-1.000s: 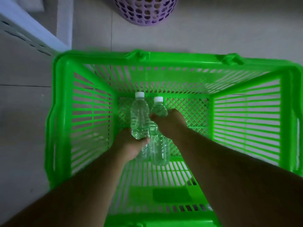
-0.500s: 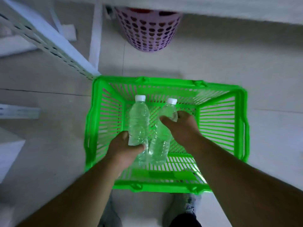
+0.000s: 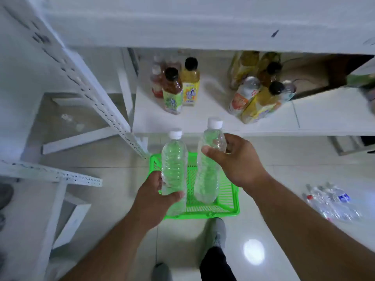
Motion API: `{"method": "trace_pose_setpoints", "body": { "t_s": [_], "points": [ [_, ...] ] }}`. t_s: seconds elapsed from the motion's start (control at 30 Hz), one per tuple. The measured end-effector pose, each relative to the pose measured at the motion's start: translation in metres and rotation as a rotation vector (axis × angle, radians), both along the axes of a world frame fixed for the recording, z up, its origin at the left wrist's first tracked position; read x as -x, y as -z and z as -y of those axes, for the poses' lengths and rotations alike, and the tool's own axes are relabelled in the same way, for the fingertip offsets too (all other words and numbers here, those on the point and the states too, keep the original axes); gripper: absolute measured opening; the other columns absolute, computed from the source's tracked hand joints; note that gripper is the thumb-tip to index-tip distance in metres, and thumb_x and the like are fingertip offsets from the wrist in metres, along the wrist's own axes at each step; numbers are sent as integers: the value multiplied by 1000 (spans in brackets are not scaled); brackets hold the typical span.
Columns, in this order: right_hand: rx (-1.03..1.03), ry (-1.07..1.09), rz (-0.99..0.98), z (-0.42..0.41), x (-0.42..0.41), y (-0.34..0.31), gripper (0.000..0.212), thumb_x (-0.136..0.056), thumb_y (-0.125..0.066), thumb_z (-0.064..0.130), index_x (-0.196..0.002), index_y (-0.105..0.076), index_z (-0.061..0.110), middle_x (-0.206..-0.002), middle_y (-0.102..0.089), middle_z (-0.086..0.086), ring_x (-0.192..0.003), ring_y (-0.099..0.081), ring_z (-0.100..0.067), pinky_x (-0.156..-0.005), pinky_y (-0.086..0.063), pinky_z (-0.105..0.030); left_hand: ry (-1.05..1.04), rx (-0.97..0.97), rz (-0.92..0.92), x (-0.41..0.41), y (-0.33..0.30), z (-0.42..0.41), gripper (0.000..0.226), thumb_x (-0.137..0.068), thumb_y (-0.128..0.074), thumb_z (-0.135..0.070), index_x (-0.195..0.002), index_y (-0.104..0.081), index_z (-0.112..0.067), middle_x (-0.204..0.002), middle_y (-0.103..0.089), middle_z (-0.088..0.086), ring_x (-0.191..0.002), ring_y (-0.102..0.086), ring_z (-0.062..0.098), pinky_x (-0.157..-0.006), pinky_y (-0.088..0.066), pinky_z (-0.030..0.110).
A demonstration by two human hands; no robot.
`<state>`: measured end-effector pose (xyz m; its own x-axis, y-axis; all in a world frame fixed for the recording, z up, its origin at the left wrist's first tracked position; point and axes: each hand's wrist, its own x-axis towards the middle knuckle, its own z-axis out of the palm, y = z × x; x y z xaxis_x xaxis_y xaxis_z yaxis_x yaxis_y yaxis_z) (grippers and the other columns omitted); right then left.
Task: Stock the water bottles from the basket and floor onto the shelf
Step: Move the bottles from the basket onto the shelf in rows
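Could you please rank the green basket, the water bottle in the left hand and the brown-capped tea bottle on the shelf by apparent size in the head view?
1. green basket
2. water bottle in the left hand, though nearness inflates it
3. brown-capped tea bottle

Two clear water bottles with white caps, the left bottle (image 3: 174, 159) and the right bottle (image 3: 211, 157), one per hand. One green basket (image 3: 227, 201). One pack of water bottles (image 3: 332, 201) on the floor, count unclear. Roughly ten drink bottles on the white shelf (image 3: 203, 120): left cluster (image 3: 174, 88), right cluster (image 3: 257, 92), rear ones blurred.
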<state>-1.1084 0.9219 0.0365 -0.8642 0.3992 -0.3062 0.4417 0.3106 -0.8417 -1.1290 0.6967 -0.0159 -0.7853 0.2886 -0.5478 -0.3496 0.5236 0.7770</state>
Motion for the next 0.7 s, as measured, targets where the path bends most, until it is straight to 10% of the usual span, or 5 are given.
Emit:
{"method": "trace_pose_setpoints", "body": {
  "t_s": [0.3, 0.57, 0.7],
  "points": [
    [-67, 91, -220, 39, -77, -281, 23, -81, -81, 36, -100, -72, 28, -91, -76, 20, -85, -69, 8, -69, -47, -10, 125, -176, -194, -50, -236, 39, 50, -68, -86, -20, -111, -63, -32, -104, -72, -18, -101, -65, -1, -97, -53, 40],
    [-136, 133, -396, 72, -136, -396, 15, -82, -79, 36, -94, -75, 30, -88, -76, 20, -84, -70, 6, -77, -54, -23, 175, -270, -368, -85, -349, 50, 46, -65, -85, -33, -105, -64, -40, -103, -72, -21, -100, -64, -3, -96, -53, 40],
    [-144, 124, -449, 69, -149, -416, 15, -82, -80, 36, -93, -75, 28, -88, -77, 17, -84, -72, 1, -85, -58, -35, 146, -276, -461, -94, -371, 40, 40, -69, -87, -18, -99, -66, -33, -97, -74, -19, -93, -64, -6, -80, -51, 18]
  ]
}}
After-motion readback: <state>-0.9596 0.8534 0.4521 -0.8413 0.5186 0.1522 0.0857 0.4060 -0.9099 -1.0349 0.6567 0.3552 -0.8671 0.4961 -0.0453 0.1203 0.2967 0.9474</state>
